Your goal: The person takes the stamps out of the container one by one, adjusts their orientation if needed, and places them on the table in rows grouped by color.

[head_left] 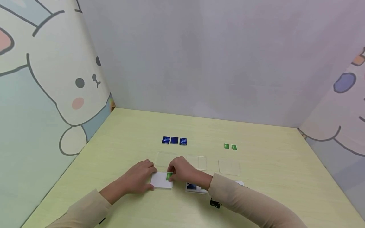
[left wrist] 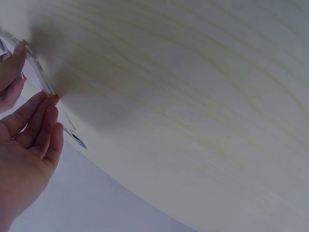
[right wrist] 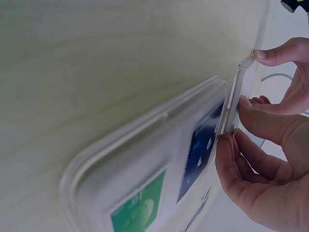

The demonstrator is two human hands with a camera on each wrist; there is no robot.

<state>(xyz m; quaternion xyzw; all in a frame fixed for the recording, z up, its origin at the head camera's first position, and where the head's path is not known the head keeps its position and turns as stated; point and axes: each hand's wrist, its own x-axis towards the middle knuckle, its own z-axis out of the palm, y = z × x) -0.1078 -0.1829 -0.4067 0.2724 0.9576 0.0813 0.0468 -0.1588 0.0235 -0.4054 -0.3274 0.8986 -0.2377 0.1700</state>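
A flat white case (head_left: 159, 181) lies on the table, its left side gripped by my left hand (head_left: 138, 177) with the thumb at the near corner and fingers at the far one. At the case's far right corner, my right hand (head_left: 183, 171) pinches a small green picture card (head_left: 169, 175) against the white face. The right wrist view shows the thumb and fingers of that hand at the edge of the case (right wrist: 235, 94). Just right of it lies a second white case (head_left: 196, 190), bearing a dark blue picture (right wrist: 203, 145) and a green one (right wrist: 140, 203); my right forearm partly covers it.
Farther back, three dark blue cards (head_left: 174, 140) lie in a row, with two green cards (head_left: 230, 147) to the right. Three clear covers (head_left: 229, 167) lie in front of them. Another white case (head_left: 240, 182) and a black object (head_left: 215, 203) show beside my right sleeve.
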